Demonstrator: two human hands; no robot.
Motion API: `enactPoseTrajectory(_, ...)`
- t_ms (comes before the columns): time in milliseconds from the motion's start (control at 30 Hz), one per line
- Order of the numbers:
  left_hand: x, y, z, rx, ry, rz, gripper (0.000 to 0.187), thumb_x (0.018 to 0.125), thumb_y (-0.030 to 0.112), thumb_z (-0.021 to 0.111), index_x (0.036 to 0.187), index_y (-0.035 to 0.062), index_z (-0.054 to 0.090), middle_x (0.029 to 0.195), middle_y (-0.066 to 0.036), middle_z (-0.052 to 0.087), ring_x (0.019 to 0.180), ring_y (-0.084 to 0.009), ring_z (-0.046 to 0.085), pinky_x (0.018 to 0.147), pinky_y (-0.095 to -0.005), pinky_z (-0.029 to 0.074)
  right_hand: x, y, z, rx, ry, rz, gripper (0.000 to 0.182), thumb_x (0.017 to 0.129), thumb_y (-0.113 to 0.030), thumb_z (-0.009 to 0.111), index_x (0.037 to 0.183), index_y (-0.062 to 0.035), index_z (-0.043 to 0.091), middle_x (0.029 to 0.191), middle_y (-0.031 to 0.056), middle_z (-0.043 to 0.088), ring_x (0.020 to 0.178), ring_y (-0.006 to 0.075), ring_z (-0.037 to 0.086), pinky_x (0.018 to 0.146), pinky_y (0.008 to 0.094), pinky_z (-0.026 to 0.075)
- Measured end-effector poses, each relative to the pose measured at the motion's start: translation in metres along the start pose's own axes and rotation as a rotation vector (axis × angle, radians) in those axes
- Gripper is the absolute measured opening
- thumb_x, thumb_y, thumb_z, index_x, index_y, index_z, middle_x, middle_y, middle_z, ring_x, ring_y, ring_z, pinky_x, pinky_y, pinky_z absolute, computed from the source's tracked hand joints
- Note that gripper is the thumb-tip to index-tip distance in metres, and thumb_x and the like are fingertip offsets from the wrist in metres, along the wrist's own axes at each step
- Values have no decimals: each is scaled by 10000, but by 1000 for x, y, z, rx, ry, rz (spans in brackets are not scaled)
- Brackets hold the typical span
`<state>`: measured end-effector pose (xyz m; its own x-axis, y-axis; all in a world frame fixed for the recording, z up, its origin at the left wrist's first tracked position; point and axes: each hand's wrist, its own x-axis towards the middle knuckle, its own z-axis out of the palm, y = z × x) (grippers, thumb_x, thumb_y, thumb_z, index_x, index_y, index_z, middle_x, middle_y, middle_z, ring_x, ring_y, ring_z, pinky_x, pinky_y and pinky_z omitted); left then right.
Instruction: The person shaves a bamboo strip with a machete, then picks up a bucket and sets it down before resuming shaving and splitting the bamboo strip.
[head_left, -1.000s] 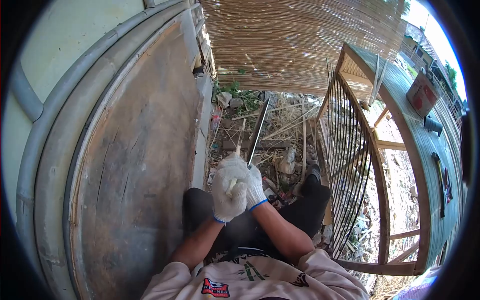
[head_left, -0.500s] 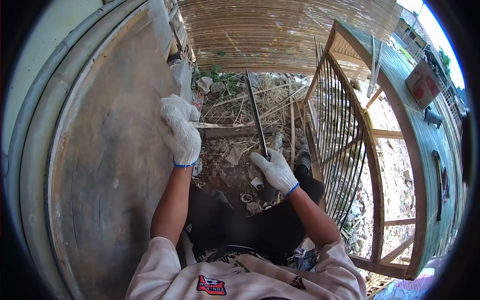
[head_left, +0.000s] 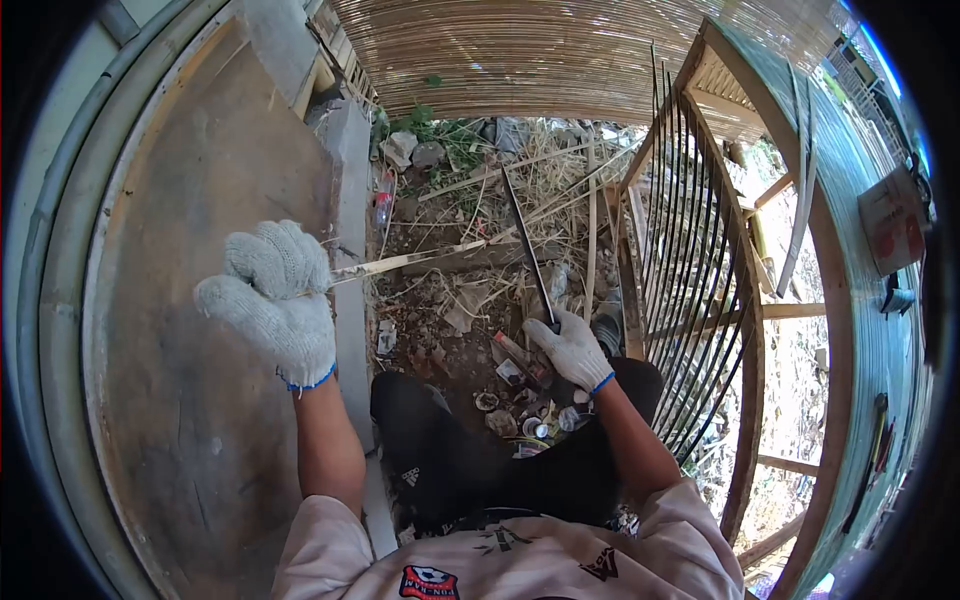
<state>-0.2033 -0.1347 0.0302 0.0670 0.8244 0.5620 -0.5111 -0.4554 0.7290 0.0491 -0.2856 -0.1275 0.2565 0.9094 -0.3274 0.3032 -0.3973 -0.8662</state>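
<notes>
My left hand [head_left: 278, 305], in a white knitted glove with a blue cuff, is closed in front of the wooden board on the left. A thin, pale bamboo strip [head_left: 398, 263] runs out of its grip to the right, over the littered ground. In the same kind of glove, my right hand [head_left: 572, 348] grips the handle of a machete [head_left: 525, 236] above my knee. Its long dark blade points forward and slightly left, and its middle overlaps the far end of the strip in this view.
A large wooden board [head_left: 230, 400] stands at my left. To the right, dark thin rods [head_left: 690, 260] lean along a wooden frame [head_left: 752, 400]. A box [head_left: 893, 222] sits on the green-covered top [head_left: 850, 260]. Ahead hangs a bamboo screen [head_left: 560, 60]; dry scraps [head_left: 550, 200] cover the ground.
My left hand has moved left and turned, drawing the bamboo strip with it. The right hand with the machete has shifted slightly right and down as the view tilted.
</notes>
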Motion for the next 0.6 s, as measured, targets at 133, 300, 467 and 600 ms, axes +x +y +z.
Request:
enactPoseTrajectory(133, -17, 0, 7, 31, -7, -15, 652, 962, 728, 452, 697, 149, 313, 649, 4, 272, 564, -145, 279, 498, -323, 250, -11, 0, -9, 197, -98, 172, 382, 954, -369, 662, 994, 10, 693, 729, 54, 654, 662, 132, 593, 652, 316, 484)
enactPoseTrajectory(300, -55, 16, 23, 101, 40, -38, 669, 918, 749, 494, 685, 148, 311, 636, 15, 262, 575, -149, 287, 510, -318, 251, -34, 30, -14, 60, -4, 18, 393, 946, -370, 671, 1016, 16, 687, 689, 32, 629, 628, 115, 566, 614, 311, 463)
enactPoseTrajectory(467, -80, 17, 39, 165, -68, -30, 656, 962, 724, 446, 689, 146, 298, 647, 9, 258, 572, -152, 284, 518, -337, 268, -45, 76, -9, 126, -21, 8, 404, 946, -373, 652, 1036, 20, 687, 768, 73, 680, 707, 143, 628, 694, 327, 499)
enactPoseTrajectory(600, -72, 7, 47, 115, -72, -65, 631, 992, 680, 455, 689, 148, 298, 641, 11, 257, 560, -146, 277, 514, -332, 266, -46, 101, -2, 91, 106, -30, 359, 935, -335, 636, 1043, 5, 680, 841, 141, 725, 798, 252, 709, 758, 372, 528)
